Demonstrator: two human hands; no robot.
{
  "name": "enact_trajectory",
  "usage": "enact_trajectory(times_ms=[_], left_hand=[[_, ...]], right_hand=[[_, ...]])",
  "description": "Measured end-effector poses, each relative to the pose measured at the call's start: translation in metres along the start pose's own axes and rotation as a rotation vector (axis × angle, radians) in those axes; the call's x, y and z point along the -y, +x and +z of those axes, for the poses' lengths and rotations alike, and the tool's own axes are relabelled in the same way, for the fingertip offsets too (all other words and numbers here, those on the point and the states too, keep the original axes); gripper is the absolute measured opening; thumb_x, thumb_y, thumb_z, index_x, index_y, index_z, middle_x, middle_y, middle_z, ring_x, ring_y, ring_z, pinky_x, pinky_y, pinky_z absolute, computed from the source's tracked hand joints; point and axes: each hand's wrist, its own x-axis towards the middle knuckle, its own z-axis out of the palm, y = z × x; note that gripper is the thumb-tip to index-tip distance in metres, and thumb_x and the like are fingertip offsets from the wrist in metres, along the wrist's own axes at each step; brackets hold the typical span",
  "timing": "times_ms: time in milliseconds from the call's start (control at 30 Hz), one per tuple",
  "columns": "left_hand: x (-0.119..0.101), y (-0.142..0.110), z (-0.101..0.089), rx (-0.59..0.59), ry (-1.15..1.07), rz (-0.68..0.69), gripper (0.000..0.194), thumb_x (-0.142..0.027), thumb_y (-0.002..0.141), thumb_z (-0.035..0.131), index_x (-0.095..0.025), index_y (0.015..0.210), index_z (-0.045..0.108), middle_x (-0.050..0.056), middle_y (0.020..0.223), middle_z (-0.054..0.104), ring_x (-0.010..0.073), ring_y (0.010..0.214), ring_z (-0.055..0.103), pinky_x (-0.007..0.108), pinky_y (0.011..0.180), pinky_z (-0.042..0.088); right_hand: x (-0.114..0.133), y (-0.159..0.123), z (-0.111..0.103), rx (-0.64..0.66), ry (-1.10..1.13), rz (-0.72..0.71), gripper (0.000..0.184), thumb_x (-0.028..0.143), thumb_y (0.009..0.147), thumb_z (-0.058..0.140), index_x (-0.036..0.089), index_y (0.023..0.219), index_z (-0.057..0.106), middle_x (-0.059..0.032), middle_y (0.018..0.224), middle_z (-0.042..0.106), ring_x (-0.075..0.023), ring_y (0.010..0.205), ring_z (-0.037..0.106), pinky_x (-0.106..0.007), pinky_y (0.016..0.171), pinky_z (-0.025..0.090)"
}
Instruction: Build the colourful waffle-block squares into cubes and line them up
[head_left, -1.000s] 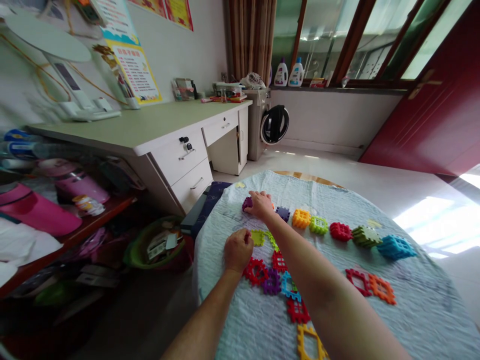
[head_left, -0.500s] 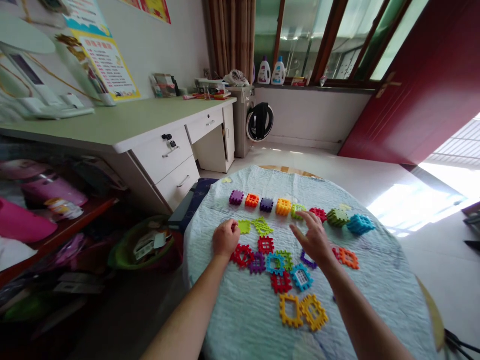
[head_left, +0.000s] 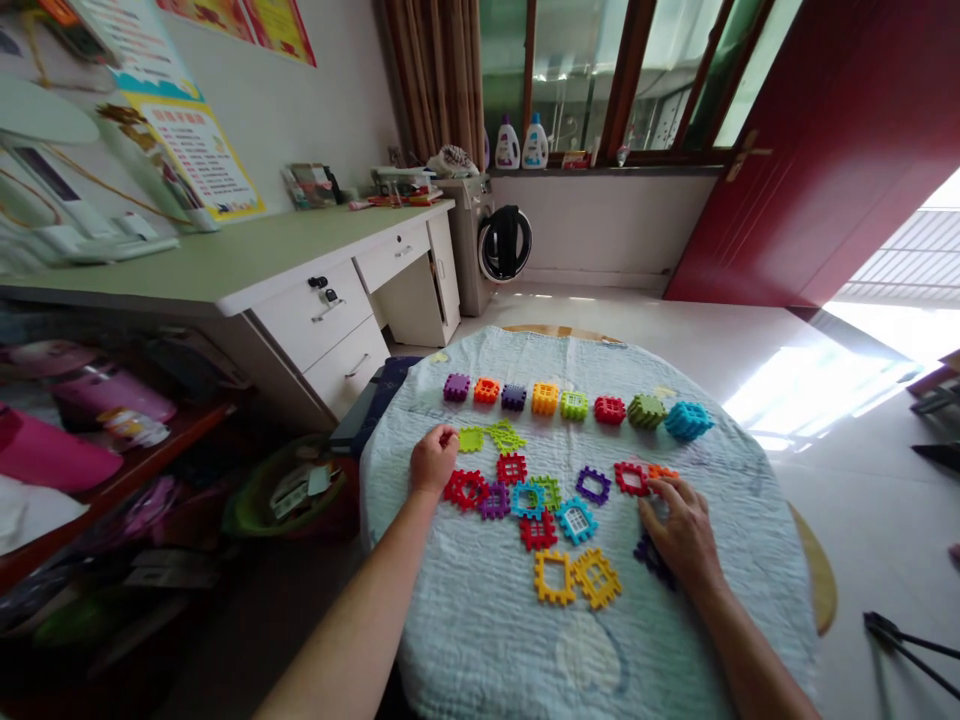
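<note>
On the cloth-covered round table lie flat toothed building pieces. My left hand [head_left: 435, 460] rests with curled fingers at the left edge of a lime-green square piece [head_left: 471, 439]; whether anything is inside the fingers is hidden. Over the right side, my right hand [head_left: 684, 530] has its thumb apart from the fingers, its fingertips at an orange piece [head_left: 663, 472] they partly cover. A red frame [head_left: 631, 479] lies just left of them. Under the palm shows part of a dark purple piece [head_left: 651, 558]. Near the middle are a purple frame [head_left: 594, 486] and a blue window piece [head_left: 577, 520].
A row of stacked pieces runs along the far side, from a purple stack [head_left: 457, 387] to a blue stack [head_left: 689, 420]. Two yellow pieces [head_left: 555, 578] lie nearest me. A desk [head_left: 300, 235] stands left, with a green basket [head_left: 247, 500] below.
My right hand has moved from beside the far row, rightward and nearer me, to the orange piece. The lime-green stack in the row is uncovered. My left hand stays beside the lime-green piece.
</note>
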Motion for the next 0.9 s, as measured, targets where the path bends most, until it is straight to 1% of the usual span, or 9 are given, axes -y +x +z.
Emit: enact_trajectory(times_ms=[100,167,233,300,400,467,667,767,900], left_hand=[[-0.004,0.006,-0.007,0.119,-0.047,-0.005,0.018,-0.028,0.077,0.054,-0.018,0.086,0.065,0.003,0.081,0.068,0.0166,0.076,0.063,0.028,0.075,0.049],[-0.008,0.006,-0.018,0.212,-0.056,0.040,0.019,-0.030,0.073,0.061,-0.017,0.085,0.066,0.003,0.082,0.068,0.0169,0.076,0.063,0.029,0.075,0.050],[-0.013,-0.002,-0.033,0.281,-0.035,0.147,0.028,-0.036,0.071,0.066,-0.018,0.092,0.067,0.006,0.096,0.067,0.0192,0.089,0.062,0.032,0.085,0.049],[-0.016,-0.017,-0.046,0.337,0.058,0.289,0.041,-0.042,0.068,0.071,-0.020,0.103,0.067,0.008,0.112,0.062,0.0232,0.106,0.057,0.037,0.098,0.043],[-0.017,-0.042,-0.055,0.444,0.229,0.375,0.060,-0.044,0.059,0.078,-0.023,0.114,0.063,0.009,0.127,0.056,0.0282,0.118,0.050,0.041,0.104,0.038],[-0.018,-0.052,-0.054,0.477,0.306,0.378,0.065,-0.041,0.058,0.079,-0.024,0.118,0.061,0.008,0.129,0.054,0.0292,0.119,0.048,0.042,0.104,0.038],[-0.024,-0.050,-0.052,0.480,0.301,0.368,0.043,-0.034,0.065,0.074,-0.018,0.104,0.064,0.008,0.108,0.061,0.0245,0.104,0.055,0.037,0.096,0.043],[-0.028,-0.046,-0.063,0.508,0.192,0.303,0.044,-0.040,0.068,0.072,-0.018,0.105,0.066,0.008,0.105,0.063,0.0236,0.102,0.058,0.034,0.095,0.044],[-0.027,-0.040,-0.083,0.621,0.033,0.179,0.044,-0.049,0.075,0.063,-0.021,0.108,0.066,0.006,0.110,0.065,0.0218,0.104,0.061,0.030,0.094,0.045]], right_hand=[[0.001,0.000,-0.001,-0.024,-0.001,-0.009,0.030,0.038,0.083,0.053,0.019,0.105,0.063,-0.0121,0.113,0.061,-0.0271,0.107,0.054,-0.044,0.095,0.043],[0.001,0.001,-0.001,-0.028,-0.015,-0.022,0.029,0.036,0.083,0.052,0.019,0.104,0.063,-0.0119,0.112,0.060,-0.0270,0.106,0.054,-0.044,0.095,0.042],[0.002,0.001,-0.001,-0.020,-0.038,-0.033,0.029,0.036,0.083,0.052,0.019,0.104,0.063,-0.0122,0.112,0.060,-0.0271,0.106,0.053,-0.044,0.094,0.042],[0.003,0.001,-0.001,-0.006,-0.061,-0.036,0.030,0.036,0.083,0.052,0.018,0.105,0.062,-0.0125,0.112,0.060,-0.0275,0.107,0.053,-0.044,0.094,0.043],[0.003,0.001,-0.002,0.005,-0.074,-0.034,0.030,0.036,0.083,0.052,0.018,0.106,0.061,-0.0123,0.113,0.060,-0.0277,0.108,0.052,-0.043,0.093,0.043],[0.004,0.001,-0.002,0.005,-0.069,-0.030,0.029,0.035,0.082,0.052,0.019,0.105,0.061,-0.0119,0.113,0.060,-0.0273,0.107,0.052,-0.043,0.093,0.042],[0.007,0.005,-0.006,-0.006,-0.045,-0.013,0.026,0.033,0.081,0.051,0.020,0.100,0.061,-0.0109,0.109,0.061,-0.0267,0.104,0.054,-0.044,0.093,0.042],[0.009,0.006,-0.007,0.001,-0.021,0.008,0.023,0.032,0.080,0.051,0.021,0.098,0.061,-0.0104,0.107,0.061,-0.0264,0.102,0.055,-0.044,0.094,0.042],[0.009,0.006,-0.006,0.005,-0.006,0.025,0.023,0.030,0.079,0.052,0.020,0.098,0.061,-0.0102,0.107,0.061,-0.0261,0.102,0.055,-0.044,0.095,0.041]])
